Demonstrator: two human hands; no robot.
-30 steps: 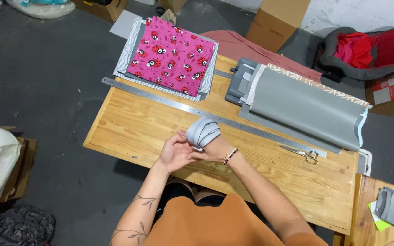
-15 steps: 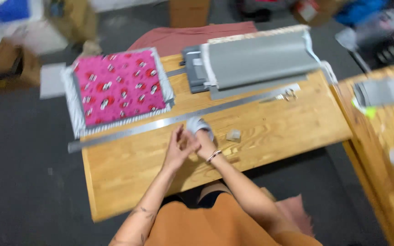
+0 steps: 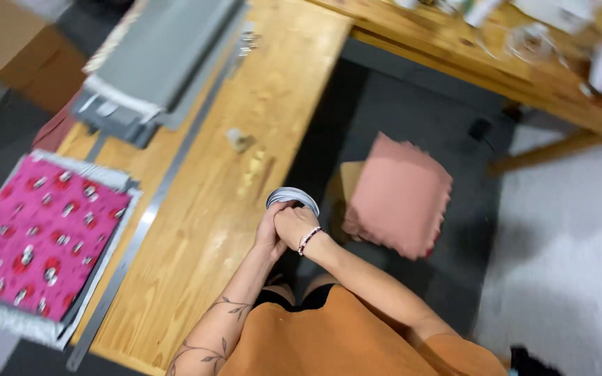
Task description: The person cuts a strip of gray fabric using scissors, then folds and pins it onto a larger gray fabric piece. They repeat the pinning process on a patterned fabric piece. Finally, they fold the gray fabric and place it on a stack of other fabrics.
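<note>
A: Hand status?

B: Both hands are seen pressed together at the counter (image 3: 196,230) edge, near frame centre. Left hand (image 3: 270,233) and right hand (image 3: 297,226) are closed around a grey roll (image 3: 292,198), which looks like folded or rolled fabric. The roll is gripped from below, at 12 o'clock from the knuckles. A beaded bracelet (image 3: 309,240) is worn on the right wrist.

A: Roll location?

B: It is held just past the counter's right edge, partly over the dark floor (image 3: 398,104). Contact with the counter cannot be told.

A: What is on the counter?

B: A long metal ruler (image 3: 155,216) is laid along it, at 9 o'clock from the hands. Pink patterned fabric (image 3: 36,237) on a grey mat (image 3: 8,324) is set beyond the ruler, further toward 9 o'clock. A grey stack (image 3: 155,63), blurred, is placed at 11 o'clock, at the far end. A small pale object (image 3: 237,139) is seen at 11 o'clock, nearer than the stack and well apart from the hands; its kind cannot be told.

A: Off the counter?

B: A pink cushion (image 3: 398,198) is seen at 3 o'clock, over the floor and close to the roll. What it rests on is mostly hidden. A second counter (image 3: 454,52) is placed at 1 o'clock, with blurred clutter on it.
</note>
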